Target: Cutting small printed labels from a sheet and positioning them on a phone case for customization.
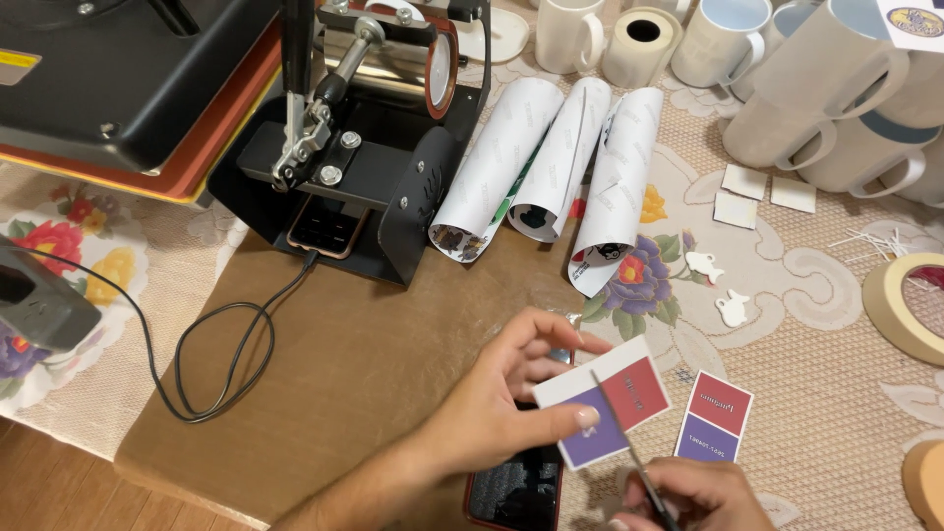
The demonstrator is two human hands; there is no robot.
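At the near edge of the desk [374, 354], head view: left hand [511, 393] pinches a printed card [612, 401] w/ red and purple blocks, thumb on top near the purple block, fingers behind, lifted just off the surface. Right hand [688, 497] is closed round the handles of a pair of scissors [629, 442]; blades are thin and nearly together, running up across the card btw the red and purple halves, tip near the white margin. A second card [715, 418], same red/purple print, lies flat on the lace cloth [816, 324] just right of the held one. A phone [516, 490] sits under the left wrist.

Further back: mug press [383, 128] w/ another phone [324, 228] on its base and a black cable [226, 344] looping off it; flat heat press [128, 79] at far left. Three rolled printed sheets [551, 157] lie beside the mug press. White mugs [836, 88] cluster top right, masking tape roll [900, 305] at right edge, two small white cut-outs [718, 290] near the flower print.

Judgement on the cut: best to keep the card taut, thumb well clear of the blade line, and feed the card into the blades rather than chase w/ the tip; long strokes give a cleaner edge than short snips. Only one view, so blade depth under the card can't be told.
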